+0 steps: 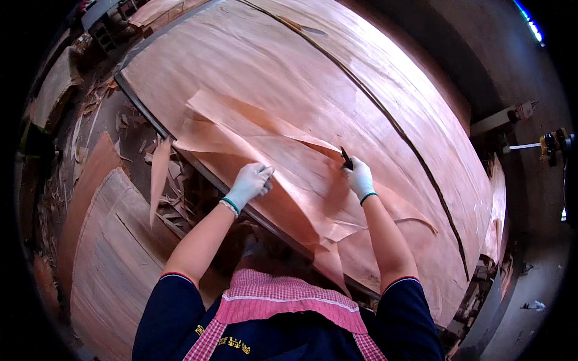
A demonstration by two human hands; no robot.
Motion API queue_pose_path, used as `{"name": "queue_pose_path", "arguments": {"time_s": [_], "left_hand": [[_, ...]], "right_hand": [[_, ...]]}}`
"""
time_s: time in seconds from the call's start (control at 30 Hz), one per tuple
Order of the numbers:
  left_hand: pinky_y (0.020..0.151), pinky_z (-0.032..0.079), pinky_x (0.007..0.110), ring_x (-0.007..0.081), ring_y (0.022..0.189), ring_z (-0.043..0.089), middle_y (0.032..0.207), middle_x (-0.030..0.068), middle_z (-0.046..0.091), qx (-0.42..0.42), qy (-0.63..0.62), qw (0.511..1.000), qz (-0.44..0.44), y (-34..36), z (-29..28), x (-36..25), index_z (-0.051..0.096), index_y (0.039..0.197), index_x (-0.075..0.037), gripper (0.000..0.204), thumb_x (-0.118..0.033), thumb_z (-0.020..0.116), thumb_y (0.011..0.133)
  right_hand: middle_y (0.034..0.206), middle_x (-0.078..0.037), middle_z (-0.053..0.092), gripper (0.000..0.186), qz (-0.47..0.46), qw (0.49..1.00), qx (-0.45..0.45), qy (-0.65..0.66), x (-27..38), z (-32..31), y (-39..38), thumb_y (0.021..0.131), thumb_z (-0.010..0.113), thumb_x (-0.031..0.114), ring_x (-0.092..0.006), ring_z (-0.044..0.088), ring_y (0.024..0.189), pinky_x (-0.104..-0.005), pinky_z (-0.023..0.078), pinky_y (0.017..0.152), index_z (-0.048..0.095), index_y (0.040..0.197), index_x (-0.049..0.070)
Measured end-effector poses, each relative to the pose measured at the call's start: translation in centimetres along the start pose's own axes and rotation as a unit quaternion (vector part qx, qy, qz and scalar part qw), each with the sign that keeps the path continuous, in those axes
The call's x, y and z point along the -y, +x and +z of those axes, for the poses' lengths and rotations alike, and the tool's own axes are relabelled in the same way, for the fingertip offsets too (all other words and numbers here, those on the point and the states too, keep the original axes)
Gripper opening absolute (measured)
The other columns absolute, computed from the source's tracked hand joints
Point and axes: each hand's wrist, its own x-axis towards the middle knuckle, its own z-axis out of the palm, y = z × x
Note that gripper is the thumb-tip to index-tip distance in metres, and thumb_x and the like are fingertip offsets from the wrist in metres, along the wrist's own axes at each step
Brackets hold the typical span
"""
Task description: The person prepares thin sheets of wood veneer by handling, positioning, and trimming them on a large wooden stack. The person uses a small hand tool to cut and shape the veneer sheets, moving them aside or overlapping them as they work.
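Note:
My left hand (250, 184), in a white glove, is closed on the edge of a loose, creased piece of thin pinkish wood veneer (293, 210). My right hand (359, 179), also gloved, grips a small dark tool (345, 155) that looks like a blade, held at the edge of a raised veneer strip. The loose pieces lie overlapping on a broad, pale veneer sheet (253, 60), with a long dark line (391, 123) curving across it. A dark straight rail (147, 111) runs along the sheet's left edge.
At lower left lies another stack of veneer (114, 240), with a heap of torn scraps (174, 204) beside it. More wooden pieces (54, 96) stand at upper left. Along the right are a grey floor (530, 253) and a black and yellow object (548, 145) with a pale bar.

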Motion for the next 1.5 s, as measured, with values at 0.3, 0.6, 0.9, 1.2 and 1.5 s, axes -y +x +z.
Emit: {"name": "queue_pose_path", "arguments": {"time_s": [0.3, 0.6, 0.9, 1.2, 1.5], "left_hand": [[0.084, 0.049, 0.042, 0.0241, 0.096, 0.066, 0.097, 0.0160, 0.068, -0.025, 0.395, 0.915, 0.075, 0.8, 1.2, -6.4, 0.065, 0.105, -0.004, 0.040, -0.040, 0.051, 0.094], [0.117, 0.016, 0.044, 0.0255, 0.140, 0.032, 0.152, 0.0106, 0.035, -0.154, 0.589, 0.723, 0.327, 9.0, -0.2, 2.7, 0.039, 0.143, -0.008, 0.058, -0.033, 0.051, 0.093], [0.116, 0.025, 0.043, 0.0283, 0.134, 0.041, 0.142, 0.0132, 0.047, -0.364, 0.511, 0.729, 0.273, 11.5, -10.1, 4.5, 0.051, 0.133, -0.005, 0.042, -0.023, 0.049, 0.095], [0.116, 0.026, 0.039, 0.0248, 0.134, 0.042, 0.143, 0.0095, 0.047, -0.333, 0.552, 0.721, 0.256, 12.6, -11.0, 4.9, 0.047, 0.138, -0.011, 0.048, -0.025, 0.050, 0.092], [0.114, 0.026, 0.047, 0.0344, 0.132, 0.040, 0.141, 0.0154, 0.047, -0.328, 0.491, 0.759, 0.275, 10.9, -9.5, 2.5, 0.056, 0.131, -0.015, 0.051, -0.040, 0.062, 0.086]], "right_hand": [[0.093, -0.023, 0.064, 0.021, 0.011, 0.998, -0.051, -0.048, 5.7, 1.0, 2.7, 0.083, 0.064, 0.016, -0.0426, 0.060, 0.092, -0.0490, 0.047, 0.077, 0.062, 0.101, 0.006], [0.103, -0.028, 0.054, 0.022, -0.031, 0.997, -0.037, 0.065, 6.5, 5.2, -4.1, 0.093, 0.051, 0.014, -0.0449, 0.050, 0.101, -0.0481, 0.041, 0.089, 0.054, 0.104, -0.004], [0.067, -0.018, 0.066, 0.023, -0.120, 0.964, 0.078, -0.225, 15.3, 8.0, -1.7, 0.091, 0.054, 0.027, -0.0359, 0.066, 0.058, -0.0488, 0.050, 0.049, 0.054, 0.092, 0.005], [0.078, -0.024, 0.068, 0.021, -0.090, 0.979, 0.108, -0.147, 26.4, 17.2, 4.6, 0.088, 0.048, 0.014, -0.0401, 0.068, 0.071, -0.0501, 0.053, 0.059, 0.051, 0.104, 0.000], [0.076, -0.012, 0.069, 0.023, -0.191, 0.903, 0.249, -0.292, 1.4, -3.7, -3.5, 0.094, 0.050, 0.032, -0.0254, 0.069, 0.064, -0.0390, 0.055, 0.056, 0.059, 0.088, 0.011]]}}
